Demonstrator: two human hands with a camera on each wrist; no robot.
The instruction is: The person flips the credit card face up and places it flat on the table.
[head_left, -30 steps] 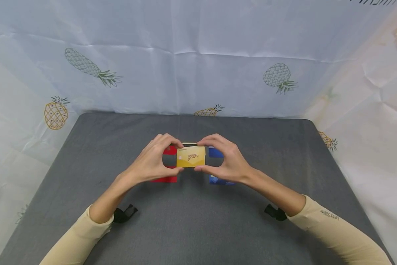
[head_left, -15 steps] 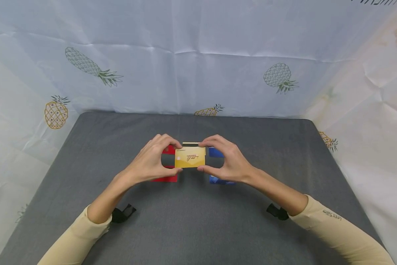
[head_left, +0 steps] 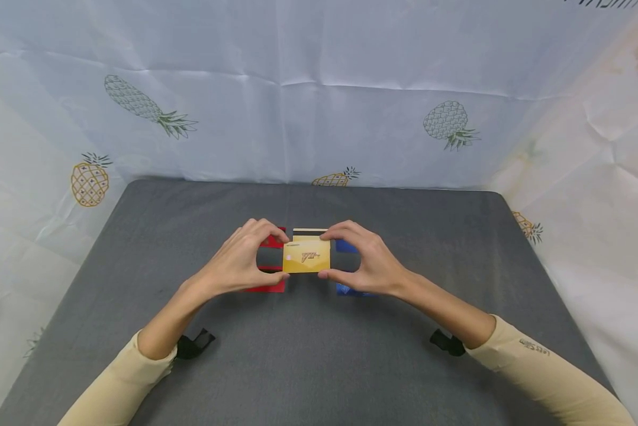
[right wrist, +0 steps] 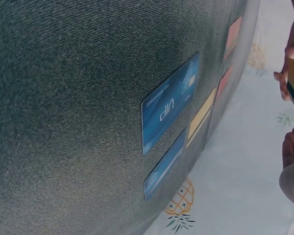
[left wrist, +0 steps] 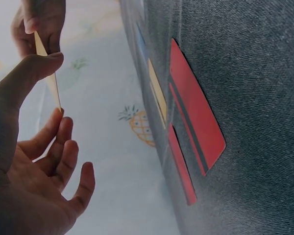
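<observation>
A yellow VIP card point(head_left: 306, 256) is held up above the table between both hands, its printed face toward the head camera. My left hand point(head_left: 236, 260) pinches its left end between thumb and fingertip; in the left wrist view the other fingers point(left wrist: 85, 183) are spread loosely. At the opposite end, my right hand point(head_left: 369, 260) pinches the card by its top and bottom edges. Behind it on the table lies a second yellow card point(head_left: 309, 232) with a dark stripe, partly covered in the head view by the held card.
Two red cards, a far one point(head_left: 272, 239) and a near one point(left wrist: 198, 112) with a black stripe, lie at left on the grey table point(head_left: 319, 355). At right are two blue cards, a near one point(right wrist: 171, 103) and a far one point(right wrist: 164, 166). A pineapple-print cloth point(head_left: 319, 130) hangs behind.
Both hands have come slightly nearer the person with the yellow card, which has levelled out. More of the striped yellow card on the table shows behind it.
</observation>
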